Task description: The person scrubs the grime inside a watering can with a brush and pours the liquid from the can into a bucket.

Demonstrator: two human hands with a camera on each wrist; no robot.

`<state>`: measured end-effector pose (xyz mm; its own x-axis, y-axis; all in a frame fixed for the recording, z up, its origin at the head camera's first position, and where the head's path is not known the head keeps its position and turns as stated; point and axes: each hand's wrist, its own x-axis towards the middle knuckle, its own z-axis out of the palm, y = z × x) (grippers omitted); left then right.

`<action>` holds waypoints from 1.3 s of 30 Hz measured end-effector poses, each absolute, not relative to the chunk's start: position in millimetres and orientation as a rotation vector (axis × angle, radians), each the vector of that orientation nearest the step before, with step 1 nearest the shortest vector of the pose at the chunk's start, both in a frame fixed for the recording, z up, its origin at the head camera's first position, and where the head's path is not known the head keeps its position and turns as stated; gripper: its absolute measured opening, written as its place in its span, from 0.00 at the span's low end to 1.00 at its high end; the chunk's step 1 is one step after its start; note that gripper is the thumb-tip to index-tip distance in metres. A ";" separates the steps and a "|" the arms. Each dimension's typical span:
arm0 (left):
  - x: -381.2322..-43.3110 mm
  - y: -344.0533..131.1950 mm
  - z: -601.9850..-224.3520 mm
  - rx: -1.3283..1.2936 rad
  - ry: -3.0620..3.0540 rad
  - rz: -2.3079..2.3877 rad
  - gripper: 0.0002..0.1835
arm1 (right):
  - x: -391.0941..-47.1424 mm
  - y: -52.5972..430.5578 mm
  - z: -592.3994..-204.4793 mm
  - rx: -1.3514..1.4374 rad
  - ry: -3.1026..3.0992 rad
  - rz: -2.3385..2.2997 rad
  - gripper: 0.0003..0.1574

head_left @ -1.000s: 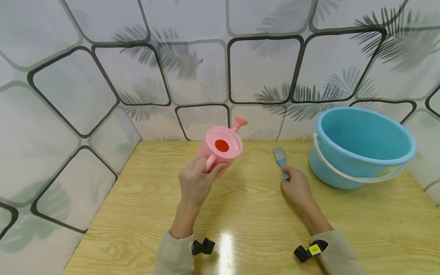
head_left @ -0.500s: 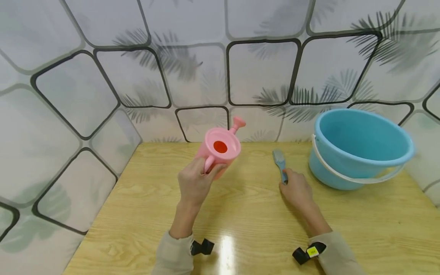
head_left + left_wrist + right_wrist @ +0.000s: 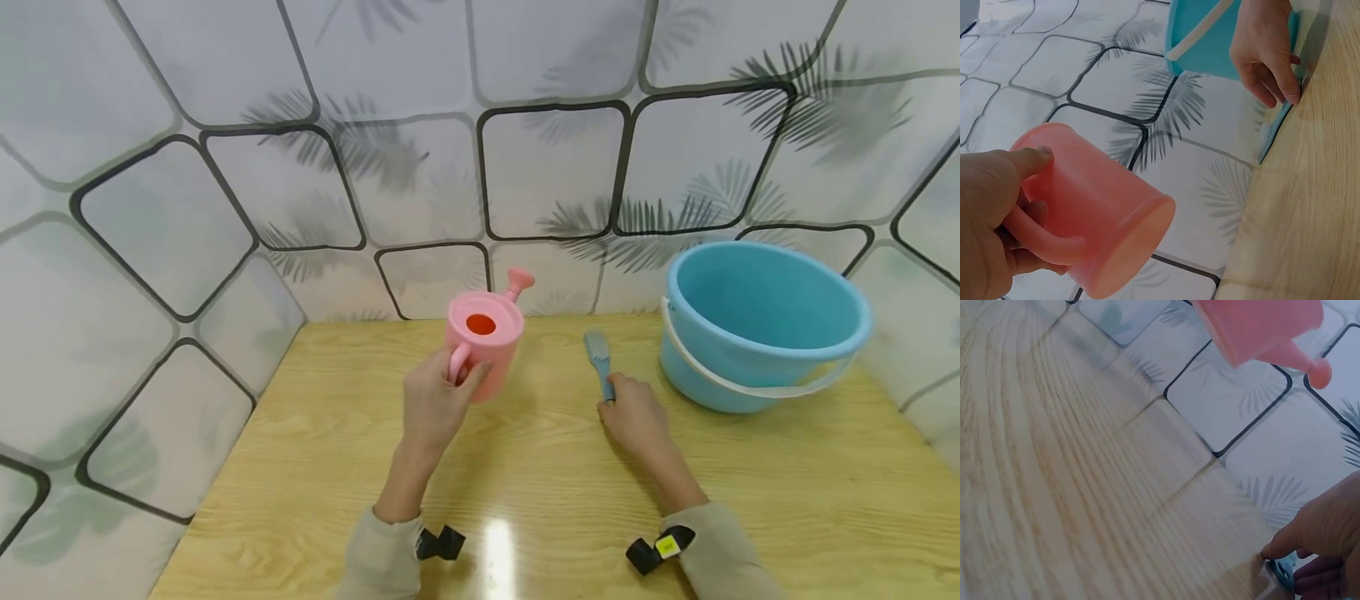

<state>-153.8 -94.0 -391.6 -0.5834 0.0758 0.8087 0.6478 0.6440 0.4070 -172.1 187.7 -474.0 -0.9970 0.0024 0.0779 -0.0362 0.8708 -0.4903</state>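
My left hand [image 3: 438, 400] holds a pink toy watering can [image 3: 495, 358] by its handle, the thumb pressed against the body. The can is raised off the table, its round top opening towards me and its spout pointing away to the right. My right hand [image 3: 636, 421], low at the tabletop, pinches the handle end of a small blue-grey tool [image 3: 600, 360] with a flat, fork-like head that points away; whether it ends in tines or bristles is unclear. In the left wrist view the tool [image 3: 1275, 132] appears edge-on, close to the wood.
A large light-blue bucket [image 3: 693, 375] with a white handle [image 3: 750, 390] stands right of my right hand. Behind the wooden table [image 3: 315, 467] hangs a patterned backdrop [image 3: 555, 175], which also covers the left side.
The watering can is a little more upright than before. The head view has shifted slightly, so the bucket, tool and right hand appear farther left. Both holds stay the same.
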 end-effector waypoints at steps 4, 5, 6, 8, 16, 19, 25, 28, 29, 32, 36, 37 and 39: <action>-157.5 -85.1 -383.9 -0.612 -2.139 -0.932 0.18 | -164.1 187.6 -469.6 0.023 -2.949 0.798 0.30; -159.6 -82.2 -380.8 -0.625 -2.151 -0.927 0.18 | -161.0 188.0 -466.5 0.025 -2.939 0.813 0.29; -162.1 -79.1 -377.4 -0.643 -2.159 -0.920 0.18 | -157.7 188.7 -462.9 0.032 -2.922 0.825 0.29; -167.1 -72.8 -369.6 -0.679 -2.165 -0.896 0.17 | -149.6 190.6 -452.6 0.049 -2.891 0.845 0.29; -182.2 -48.7 -342.6 -0.790 -2.138 -0.822 0.22 | -115.3 206.5 -392.0 0.079 -2.581 0.755 0.22; -187.0 -39.1 -337.6 -0.826 -2.125 -0.792 0.22 | -108.4 223.6 -371.9 0.020 -2.426 0.767 0.19; -195.8 -19.2 -331.6 -0.888 -2.105 -0.741 0.20 | -110.0 286.6 -349.5 -0.476 -2.265 0.942 0.27; -199.9 -8.9 -328.5 -0.917 -2.122 -0.707 0.18 | -115.8 319.2 -351.1 -0.693 -2.240 1.032 0.33; -200.9 -5.4 -326.8 -0.924 -2.127 -0.696 0.18 | -117.8 328.6 -352.0 -0.739 -2.239 1.074 0.35; -204.4 5.3 -320.6 -0.946 -2.140 -0.654 0.17 | -123.1 348.5 -353.6 -0.820 -2.239 1.253 0.39; -210.9 20.1 -313.2 -0.974 -2.137 -0.588 0.18 | -131.5 357.9 -348.0 -0.808 -2.202 1.500 0.37; -212.4 23.8 -311.4 -0.982 -2.142 -0.574 0.18 | -133.4 358.6 -345.9 -0.791 -2.188 1.541 0.35; -215.0 31.1 -308.1 -0.995 -2.141 -0.540 0.18 | -137.7 359.3 -342.7 -0.778 -2.171 1.561 0.29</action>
<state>-215.0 31.1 -308.1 -0.4565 0.4893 0.7431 0.7832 0.6172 0.0748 -137.7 359.3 -342.7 -0.7857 0.6179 -0.0311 0.2264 0.2403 -0.9439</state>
